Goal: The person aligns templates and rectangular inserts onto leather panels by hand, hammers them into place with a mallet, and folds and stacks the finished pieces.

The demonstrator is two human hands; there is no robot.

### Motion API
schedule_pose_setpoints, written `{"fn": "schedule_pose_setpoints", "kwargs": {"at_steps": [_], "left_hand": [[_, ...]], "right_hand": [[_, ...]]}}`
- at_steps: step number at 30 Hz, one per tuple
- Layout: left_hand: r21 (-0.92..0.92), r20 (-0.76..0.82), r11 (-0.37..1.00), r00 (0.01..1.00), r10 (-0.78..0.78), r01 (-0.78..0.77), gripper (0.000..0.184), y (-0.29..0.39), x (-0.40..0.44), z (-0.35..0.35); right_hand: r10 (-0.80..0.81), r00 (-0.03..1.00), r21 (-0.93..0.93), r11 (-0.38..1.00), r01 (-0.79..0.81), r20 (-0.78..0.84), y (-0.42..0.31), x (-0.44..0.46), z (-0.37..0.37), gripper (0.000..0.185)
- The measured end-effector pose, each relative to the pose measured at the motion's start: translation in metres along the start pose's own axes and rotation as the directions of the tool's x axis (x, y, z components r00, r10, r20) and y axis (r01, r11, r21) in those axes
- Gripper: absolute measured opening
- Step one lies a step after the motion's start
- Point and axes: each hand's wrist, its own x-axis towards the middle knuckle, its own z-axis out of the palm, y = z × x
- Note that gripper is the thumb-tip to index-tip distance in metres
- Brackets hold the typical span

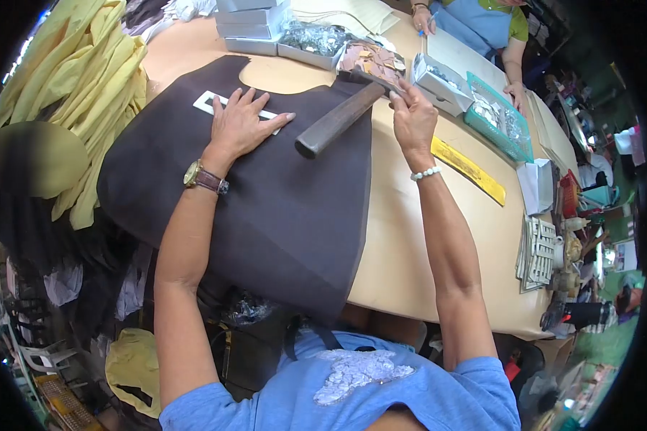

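The single view looks from the head of the person, facing forward and strongly down. The blue shirt (280,395) is very near, at six o'clock. From there the view goes over both arms to the left hand (241,129), at eleven o'clock from the centre, and the right hand (415,122), at one o'clock. The worktop (402,251) is within arm's reach. Its far side, with a co-worker (474,29), is at one o'clock. The wide lens bends the outer parts.
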Motion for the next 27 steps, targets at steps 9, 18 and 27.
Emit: {"fn": "schedule_pose_setpoints", "kwargs": {"at_steps": [9, 18, 27], "left_hand": [[-0.009, -0.044, 1.0, 0.999, 0.009, -0.009, 0.076, -0.004, 0.002, 0.008], [0.073, 0.01, 0.995, 0.998, 0.063, -0.063, 0.053, -0.013, 0.005, 0.014], [-0.009, -0.03, 0.999, 0.999, 0.035, -0.035, 0.053, -0.013, 0.005, 0.017]], "right_hand": [[-0.187, 0.98, 0.279, 0.947, 0.161, 0.069, -0.05, -0.066, 0.026, 0.029], [-0.14, 0.982, 0.172, 0.978, 0.116, 0.131, -0.031, -0.077, 0.04, 0.029], [-0.306, 0.952, -0.149, 0.94, 0.306, 0.025, -0.024, -0.048, 0.036, 0.04]]}}
